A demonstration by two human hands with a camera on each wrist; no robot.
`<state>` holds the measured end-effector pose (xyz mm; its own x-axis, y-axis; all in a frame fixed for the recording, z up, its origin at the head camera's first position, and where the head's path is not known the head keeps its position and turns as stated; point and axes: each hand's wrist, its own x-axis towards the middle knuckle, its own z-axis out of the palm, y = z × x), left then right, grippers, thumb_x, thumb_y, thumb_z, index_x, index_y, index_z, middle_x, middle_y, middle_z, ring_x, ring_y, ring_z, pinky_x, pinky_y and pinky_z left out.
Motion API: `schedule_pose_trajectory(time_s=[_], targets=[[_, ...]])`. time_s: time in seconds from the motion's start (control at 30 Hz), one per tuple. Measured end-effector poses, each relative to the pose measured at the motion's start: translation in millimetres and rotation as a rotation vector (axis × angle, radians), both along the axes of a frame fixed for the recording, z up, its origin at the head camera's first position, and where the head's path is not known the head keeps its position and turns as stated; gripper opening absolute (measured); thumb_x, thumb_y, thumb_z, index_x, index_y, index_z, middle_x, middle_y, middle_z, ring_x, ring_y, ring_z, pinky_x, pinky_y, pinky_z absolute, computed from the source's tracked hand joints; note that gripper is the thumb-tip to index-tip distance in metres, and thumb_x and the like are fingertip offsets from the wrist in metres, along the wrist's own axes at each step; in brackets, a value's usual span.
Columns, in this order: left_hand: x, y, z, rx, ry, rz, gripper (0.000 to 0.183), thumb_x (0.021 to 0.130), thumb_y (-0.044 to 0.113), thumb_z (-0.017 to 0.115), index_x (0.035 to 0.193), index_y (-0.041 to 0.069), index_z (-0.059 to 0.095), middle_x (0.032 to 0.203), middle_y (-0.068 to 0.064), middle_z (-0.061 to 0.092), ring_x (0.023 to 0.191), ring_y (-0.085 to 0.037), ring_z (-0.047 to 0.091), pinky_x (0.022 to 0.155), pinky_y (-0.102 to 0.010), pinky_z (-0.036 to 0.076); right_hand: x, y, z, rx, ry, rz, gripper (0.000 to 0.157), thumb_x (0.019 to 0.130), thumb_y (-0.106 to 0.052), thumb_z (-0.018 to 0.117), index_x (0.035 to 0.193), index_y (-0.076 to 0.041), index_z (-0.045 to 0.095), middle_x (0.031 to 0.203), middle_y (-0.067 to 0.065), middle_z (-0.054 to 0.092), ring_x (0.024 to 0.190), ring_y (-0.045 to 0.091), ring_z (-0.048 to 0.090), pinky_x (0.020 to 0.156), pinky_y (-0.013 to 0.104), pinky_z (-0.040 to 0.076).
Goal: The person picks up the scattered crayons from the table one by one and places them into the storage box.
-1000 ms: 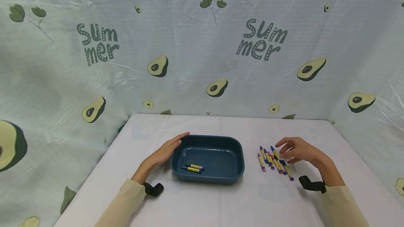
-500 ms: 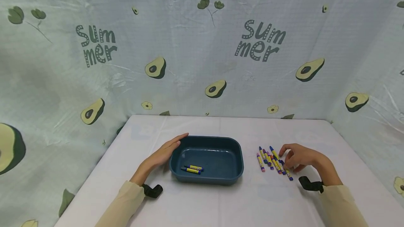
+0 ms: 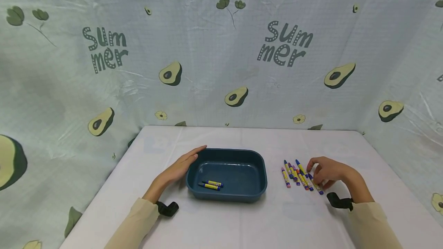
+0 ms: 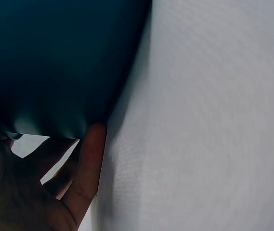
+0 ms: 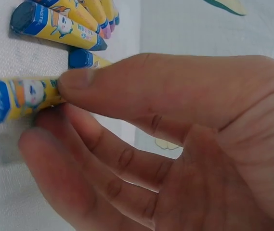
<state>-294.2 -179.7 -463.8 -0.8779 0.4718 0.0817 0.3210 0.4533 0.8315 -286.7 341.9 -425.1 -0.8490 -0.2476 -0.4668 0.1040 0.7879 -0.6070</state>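
My left hand (image 3: 177, 169) lies along the left end of a dark blue rectangular tray (image 3: 240, 178), its fingers extended against the wall; the left wrist view shows the fingertips at the tray's side. Inside the tray lie two pastel crayons (image 3: 211, 186) with yellow and blue wrappers. To the right, my right hand (image 3: 330, 173) pinches one pastel crayon (image 5: 28, 98) between thumb and fingers, at the right side of the pile. In the right wrist view its blue end points away from the thumb. Several more pastel crayons (image 5: 55, 26) lie close by.
The loose pile of crayons (image 3: 290, 172) lies on the white-covered table (image 3: 263, 222), between the tray and my right hand. Behind the table hangs a pale curtain (image 3: 207, 41) printed with avocados. A black wrist device (image 3: 167, 209) is strapped to each forearm.
My right hand has come down onto the right side of the pile and now pinches a crayon, which has shifted slightly to the right. The left hand stays on the tray.
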Motion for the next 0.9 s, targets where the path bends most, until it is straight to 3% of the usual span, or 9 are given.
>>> schedule_pose_trajectory(time_s=[0.27,0.9], targets=[[-0.5,-0.2,1.7,0.004,0.003,0.001,0.050,0.115,0.025,0.028,0.163,0.013,0.032,0.170,-0.012,0.030,0.160,-0.035,0.022,0.129,-0.060,0.017,-0.4,0.0,2.0,0.011,0.021,0.004,0.040,0.084,-0.007,0.078,0.118,-0.001,0.058,0.095,0.011,0.065,0.078,0.022,0.062,0.071,0.038,0.064],[-0.1,-0.8,-2.9,-0.011,0.035,-0.003,0.049,0.115,0.020,0.026,0.163,0.009,0.032,0.170,-0.016,0.030,0.159,-0.040,0.022,0.128,-0.063,0.017,-1.1,8.8,-7.2,-0.086,0.063,-0.015,0.040,0.086,-0.004,0.071,0.124,-0.002,0.059,0.097,0.010,0.059,0.084,0.022,0.061,0.074,0.039,0.064]])
